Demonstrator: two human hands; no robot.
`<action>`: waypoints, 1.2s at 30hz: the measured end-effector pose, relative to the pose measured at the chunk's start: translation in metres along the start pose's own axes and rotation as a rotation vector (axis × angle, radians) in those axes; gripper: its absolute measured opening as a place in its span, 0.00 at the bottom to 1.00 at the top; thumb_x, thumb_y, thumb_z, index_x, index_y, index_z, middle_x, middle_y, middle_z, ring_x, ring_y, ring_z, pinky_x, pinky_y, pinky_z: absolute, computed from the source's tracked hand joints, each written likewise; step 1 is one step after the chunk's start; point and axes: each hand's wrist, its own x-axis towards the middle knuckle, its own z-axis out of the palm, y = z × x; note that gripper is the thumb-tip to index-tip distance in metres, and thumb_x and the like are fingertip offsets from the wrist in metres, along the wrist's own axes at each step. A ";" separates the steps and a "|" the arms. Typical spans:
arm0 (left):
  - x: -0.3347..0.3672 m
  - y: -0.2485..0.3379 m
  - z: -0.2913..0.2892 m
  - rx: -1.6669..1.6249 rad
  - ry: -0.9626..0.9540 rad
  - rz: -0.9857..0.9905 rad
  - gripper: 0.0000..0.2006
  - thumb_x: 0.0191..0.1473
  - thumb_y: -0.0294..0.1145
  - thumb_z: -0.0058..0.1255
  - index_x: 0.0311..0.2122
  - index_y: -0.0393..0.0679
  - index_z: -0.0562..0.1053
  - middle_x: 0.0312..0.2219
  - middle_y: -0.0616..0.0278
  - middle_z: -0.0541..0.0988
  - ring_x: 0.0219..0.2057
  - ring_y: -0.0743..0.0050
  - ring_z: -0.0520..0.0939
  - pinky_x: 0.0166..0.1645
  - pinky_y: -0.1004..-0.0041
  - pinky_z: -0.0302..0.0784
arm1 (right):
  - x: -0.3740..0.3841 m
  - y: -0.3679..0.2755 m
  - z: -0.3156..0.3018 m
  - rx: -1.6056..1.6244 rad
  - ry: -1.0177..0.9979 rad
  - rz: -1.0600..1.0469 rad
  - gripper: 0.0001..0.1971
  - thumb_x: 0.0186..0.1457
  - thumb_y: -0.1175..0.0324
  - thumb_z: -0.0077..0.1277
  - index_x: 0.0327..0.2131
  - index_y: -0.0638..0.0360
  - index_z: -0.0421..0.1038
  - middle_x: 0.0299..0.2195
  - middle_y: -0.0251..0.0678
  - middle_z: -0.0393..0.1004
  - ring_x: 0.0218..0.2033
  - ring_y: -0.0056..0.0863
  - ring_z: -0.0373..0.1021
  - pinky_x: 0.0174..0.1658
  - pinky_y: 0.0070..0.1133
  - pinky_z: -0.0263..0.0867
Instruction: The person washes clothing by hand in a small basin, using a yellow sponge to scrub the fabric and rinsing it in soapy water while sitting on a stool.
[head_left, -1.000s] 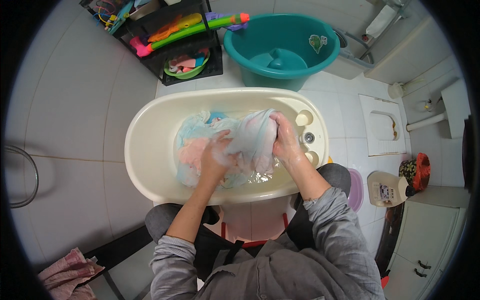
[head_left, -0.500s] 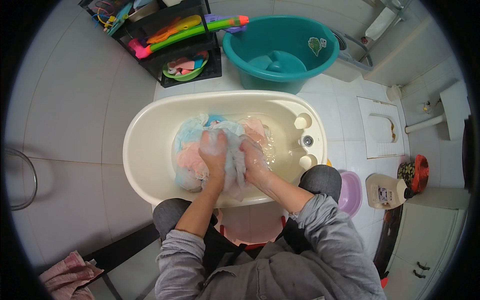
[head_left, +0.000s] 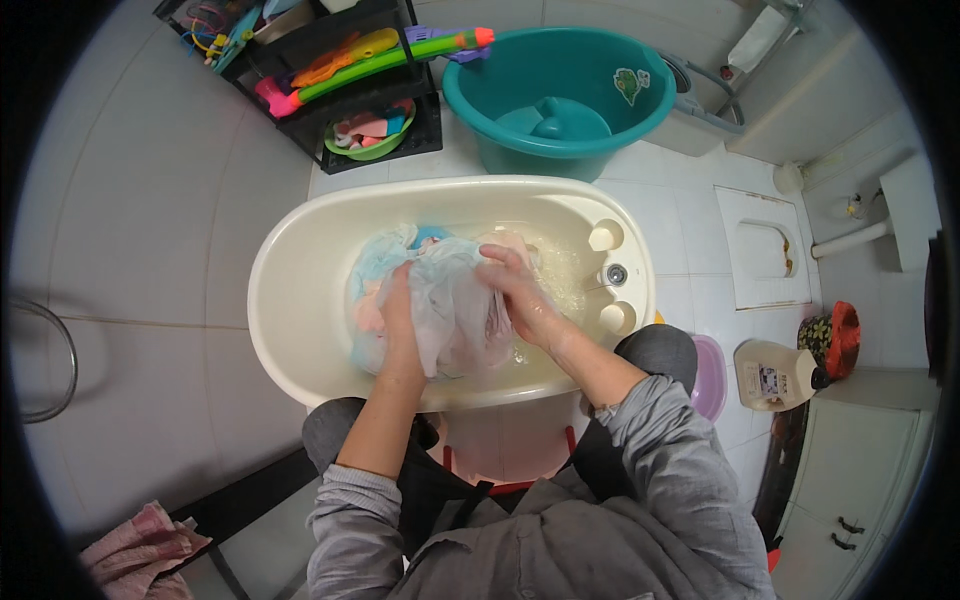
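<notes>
A pale, wet, thin cloth garment [head_left: 455, 310] is spread between my two hands over a cream baby bathtub [head_left: 290, 370]. My left hand [head_left: 398, 302] grips its left side, the fingertips partly hidden behind the fabric. At the upper right edge of the garment, my right hand [head_left: 518, 292] holds it with bent fingers and thumb. Beneath and to the left lie more wet clothes, light blue [head_left: 385, 252] and pink [head_left: 368, 312]. Shallow, rippling water [head_left: 560, 275] shows right of them, near the round drain [head_left: 616, 274].
Beyond the tub stand a large teal basin [head_left: 560, 150] and a black shelf [head_left: 430, 125] with toys and a green bowl [head_left: 370, 150]. To the right are a purple basin [head_left: 709, 378], a plastic jug [head_left: 772, 375] and a squat toilet [head_left: 765, 250]. A pink towel [head_left: 145, 550] hangs at lower left.
The bunched, sudsy cloth between my hands has been opened out into a wider sheet. My left hand has shifted slightly left, my right hand slightly right, and the foam on them has thinned.
</notes>
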 end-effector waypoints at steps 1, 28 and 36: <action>0.001 0.006 -0.006 -0.222 -0.105 -0.138 0.13 0.48 0.35 0.40 0.35 0.37 0.67 0.29 0.57 0.73 0.30 0.65 0.74 0.34 0.71 0.69 | -0.001 -0.004 0.002 -0.241 0.038 0.011 0.22 0.42 0.69 0.50 0.43 0.64 0.59 0.38 0.38 0.63 0.42 0.26 0.59 0.46 0.21 0.55; -0.002 0.030 -0.015 0.371 0.052 0.336 0.13 0.49 0.31 0.41 0.35 0.32 0.68 0.40 0.52 0.67 0.40 0.61 0.68 0.47 0.74 0.60 | -0.019 -0.022 0.006 -1.597 -0.122 -0.187 0.29 0.40 0.61 0.53 0.46 0.62 0.56 0.45 0.47 0.58 0.48 0.33 0.56 0.47 0.23 0.57; 0.002 0.034 -0.020 0.160 0.093 0.361 0.15 0.51 0.35 0.36 0.35 0.31 0.67 0.37 0.53 0.68 0.41 0.63 0.68 0.46 0.73 0.61 | 0.001 -0.038 -0.018 -0.316 -0.153 -0.271 0.06 0.42 0.69 0.49 0.27 0.59 0.67 0.38 0.37 0.66 0.38 0.24 0.63 0.39 0.18 0.61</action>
